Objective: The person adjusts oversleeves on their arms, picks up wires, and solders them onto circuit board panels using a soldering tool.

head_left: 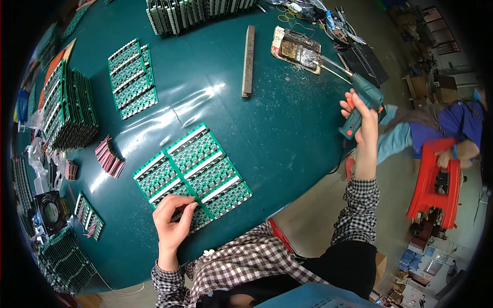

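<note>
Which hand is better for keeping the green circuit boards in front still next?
Probably the left: the left hand is right at the green circuit boards, with no big tool in it. The right hand is off to the side, gripping a green gun-shaped tool.

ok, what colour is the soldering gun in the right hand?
The soldering gun is dark green with red parts, seen best in the head view.

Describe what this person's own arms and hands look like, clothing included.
Both the left hand and the right hand are bare, without gloves. The left sleeve and right sleeve are dark-and-white checked fabric, ending short of the hands. No watch or bracelet shows at either wrist.
</note>
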A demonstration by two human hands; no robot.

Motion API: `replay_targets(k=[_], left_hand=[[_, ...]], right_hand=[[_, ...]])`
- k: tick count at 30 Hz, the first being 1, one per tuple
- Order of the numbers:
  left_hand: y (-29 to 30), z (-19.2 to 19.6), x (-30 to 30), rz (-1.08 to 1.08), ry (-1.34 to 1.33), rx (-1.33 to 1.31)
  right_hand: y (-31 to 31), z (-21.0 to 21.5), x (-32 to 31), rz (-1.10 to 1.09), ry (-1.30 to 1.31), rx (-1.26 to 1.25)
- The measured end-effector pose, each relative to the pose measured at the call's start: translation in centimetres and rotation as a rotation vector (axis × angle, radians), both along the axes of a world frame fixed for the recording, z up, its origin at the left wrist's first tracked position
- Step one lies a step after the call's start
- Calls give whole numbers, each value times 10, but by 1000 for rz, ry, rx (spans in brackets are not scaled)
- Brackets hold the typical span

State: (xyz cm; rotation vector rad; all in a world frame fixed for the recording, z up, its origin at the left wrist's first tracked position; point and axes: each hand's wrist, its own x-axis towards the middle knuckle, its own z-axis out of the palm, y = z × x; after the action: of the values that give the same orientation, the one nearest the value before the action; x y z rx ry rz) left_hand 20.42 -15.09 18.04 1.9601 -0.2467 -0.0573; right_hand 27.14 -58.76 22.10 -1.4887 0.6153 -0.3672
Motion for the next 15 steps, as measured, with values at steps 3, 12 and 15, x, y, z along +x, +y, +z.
replay_targets(k=[3,12,15], left_hand=[[-1,0,1,-7,-3,-5],[0,-1,1,-2,-7,11],[-1,-2,1,-5,-16,5]], right_hand=[[-31,-15,7,38,74,239],[-15,-2,4,-71,-52,-31],[6,-5,10,-11,-161,-319]])
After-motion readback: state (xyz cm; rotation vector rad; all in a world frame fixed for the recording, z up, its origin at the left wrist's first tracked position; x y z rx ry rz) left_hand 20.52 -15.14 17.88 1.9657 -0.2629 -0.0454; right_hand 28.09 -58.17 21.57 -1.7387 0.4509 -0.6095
